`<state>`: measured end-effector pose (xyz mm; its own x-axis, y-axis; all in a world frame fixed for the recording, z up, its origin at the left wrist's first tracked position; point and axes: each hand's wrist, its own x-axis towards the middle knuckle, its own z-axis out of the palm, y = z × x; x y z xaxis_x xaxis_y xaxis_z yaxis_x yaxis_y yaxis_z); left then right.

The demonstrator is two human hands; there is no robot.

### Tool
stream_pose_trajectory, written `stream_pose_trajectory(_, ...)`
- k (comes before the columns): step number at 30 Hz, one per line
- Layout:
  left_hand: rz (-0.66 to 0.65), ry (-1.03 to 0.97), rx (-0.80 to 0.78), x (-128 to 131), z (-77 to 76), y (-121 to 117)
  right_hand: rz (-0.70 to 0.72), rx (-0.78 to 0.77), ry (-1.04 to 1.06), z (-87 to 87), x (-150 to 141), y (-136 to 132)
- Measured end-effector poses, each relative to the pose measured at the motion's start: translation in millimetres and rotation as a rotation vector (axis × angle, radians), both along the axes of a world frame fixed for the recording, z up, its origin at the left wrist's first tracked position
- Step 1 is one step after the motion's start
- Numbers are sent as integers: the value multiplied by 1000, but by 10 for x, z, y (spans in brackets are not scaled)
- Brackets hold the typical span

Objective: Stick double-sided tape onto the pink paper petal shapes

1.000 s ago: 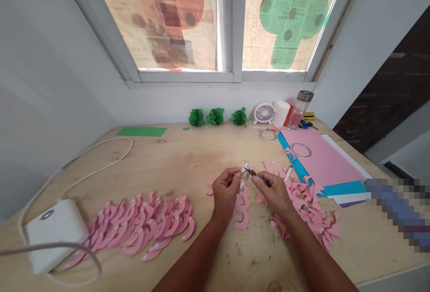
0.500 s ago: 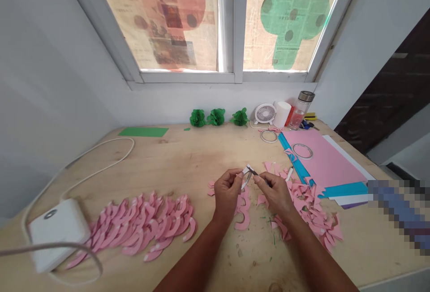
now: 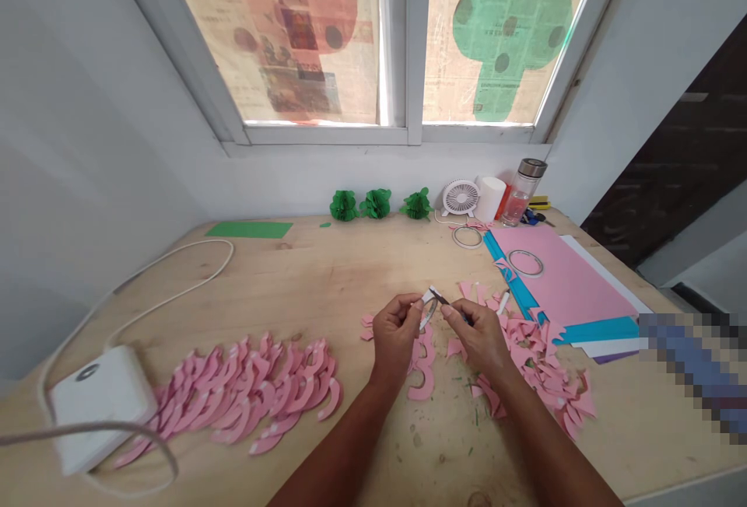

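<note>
My left hand (image 3: 398, 333) is closed on a narrow roll of white tape (image 3: 429, 312), with a short white end sticking up from it. My right hand (image 3: 479, 338) grips small scissors (image 3: 437, 297), mostly hidden by the fingers. Their dark blades meet the white tape end just above the roll. Below the hands lie several curved pink paper pieces (image 3: 421, 384), partly covered by the left hand. A heap of similar pink arcs (image 3: 250, 394), some with white patches, spreads to the left. Pink paper scraps (image 3: 545, 363) are scattered beside my right forearm.
A white box with a cable (image 3: 102, 406) sits at the left. Green paper balls (image 3: 375, 202), a small fan (image 3: 461, 198) and a glass bottle (image 3: 524, 192) line the wall. Pink sheets (image 3: 569, 270) and another tape ring (image 3: 525, 263) lie at the right.
The scissor blades, spread a second ago, have come together on the tape end. Both hands stay in nearly the same place; the whole view has shifted slightly.
</note>
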<state>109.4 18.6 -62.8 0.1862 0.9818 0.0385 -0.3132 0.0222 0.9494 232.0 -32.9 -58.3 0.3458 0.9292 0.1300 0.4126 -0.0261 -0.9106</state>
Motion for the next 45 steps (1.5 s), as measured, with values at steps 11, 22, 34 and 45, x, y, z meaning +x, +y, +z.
stream_pose_trajectory(11, -9, 15, 12, 3, -5, 4, -42, -5, -43, -5, 8, -3)
stream_pose_trajectory(22, -15, 19, 21, 3, -23, 12, -75, 38, -28, 0, 8, -2)
stream_pose_trajectory(34, -7, 1, -6, -1, 32, -12, -24, 12, -14, 46, -39, -10)
stream_pose_trajectory(45, -134, 11, -7, 0, 43, -31, 17, 12, -18, 61, -43, -14)
